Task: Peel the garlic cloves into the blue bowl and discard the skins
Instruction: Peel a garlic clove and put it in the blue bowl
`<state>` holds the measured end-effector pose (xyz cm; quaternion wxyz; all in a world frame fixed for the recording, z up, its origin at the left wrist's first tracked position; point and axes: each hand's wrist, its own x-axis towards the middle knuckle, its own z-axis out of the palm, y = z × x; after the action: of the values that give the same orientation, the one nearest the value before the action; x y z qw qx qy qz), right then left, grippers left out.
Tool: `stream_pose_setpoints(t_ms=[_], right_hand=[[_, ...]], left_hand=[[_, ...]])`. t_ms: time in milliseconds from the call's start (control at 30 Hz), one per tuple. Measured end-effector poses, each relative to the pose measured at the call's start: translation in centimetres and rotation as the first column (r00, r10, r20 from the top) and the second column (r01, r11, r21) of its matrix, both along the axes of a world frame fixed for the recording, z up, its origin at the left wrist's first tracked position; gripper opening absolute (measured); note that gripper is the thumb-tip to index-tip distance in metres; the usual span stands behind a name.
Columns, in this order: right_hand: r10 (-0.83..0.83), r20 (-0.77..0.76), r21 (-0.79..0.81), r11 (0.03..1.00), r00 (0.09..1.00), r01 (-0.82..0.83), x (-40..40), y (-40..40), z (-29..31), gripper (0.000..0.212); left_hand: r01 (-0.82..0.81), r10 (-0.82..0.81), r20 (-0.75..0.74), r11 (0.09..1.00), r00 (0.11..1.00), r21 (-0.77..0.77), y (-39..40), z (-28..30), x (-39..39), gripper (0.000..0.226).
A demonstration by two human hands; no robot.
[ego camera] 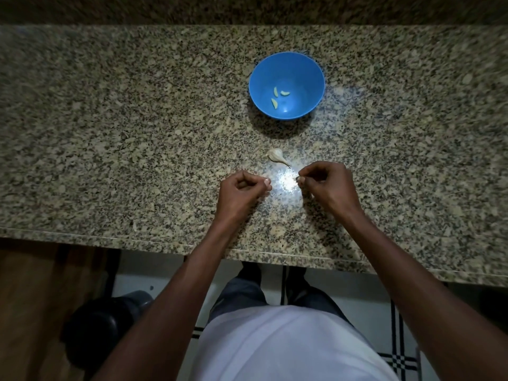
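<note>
A blue bowl point(286, 85) stands on the granite counter with three peeled garlic cloves point(275, 98) in its bottom. Nearer to me lies the rest of a garlic bulb point(277, 156), white with a thin stem pointing right. My left hand point(242, 189) is curled, its fingertips pinching a small pale piece that is mostly hidden. My right hand point(327, 182) is curled too, and its fingertips pinch a small thin scrap, seemingly garlic skin point(298, 178). The two hands are apart, over a bright glare spot on the counter.
The granite counter point(137, 147) runs left and right; its front edge point(165, 243) is just below my wrists. A dark round bin point(101, 323) stands on the floor at the lower left, under the counter's edge.
</note>
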<state>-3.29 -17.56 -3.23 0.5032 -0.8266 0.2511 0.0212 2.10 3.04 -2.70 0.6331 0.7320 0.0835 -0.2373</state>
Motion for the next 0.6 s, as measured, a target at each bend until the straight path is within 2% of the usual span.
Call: stream_pose_setpoints(t_ms=[133,333,467,600], right_hand=[[0.076,0.052,-0.119,0.990,0.996,-0.069,0.0,0.0,0.0,0.014],[0.085,0.116,-0.226,0.972,0.990,-0.057,-0.3,0.7,0.2,0.021],[0.016,0.116,-0.136,0.991,0.993,0.000,-0.5,1.9,1.2,0.023],[0.036,0.076,-0.092,0.995,0.997,-0.029,0.1,4.3,1.1,0.026]], left_hand=[[-0.008,0.006,-0.022,0.998,1.000,-0.069,0.0,-0.1,0.3,0.025],[0.049,-0.048,-0.025,0.999,0.999,0.017,1.4,-1.2,1.3,0.017],[0.066,-0.066,-0.013,0.998,0.998,0.018,2.0,-1.1,1.8,0.017],[0.106,-0.106,0.004,0.994,0.994,0.033,2.6,-1.1,2.0,0.015]])
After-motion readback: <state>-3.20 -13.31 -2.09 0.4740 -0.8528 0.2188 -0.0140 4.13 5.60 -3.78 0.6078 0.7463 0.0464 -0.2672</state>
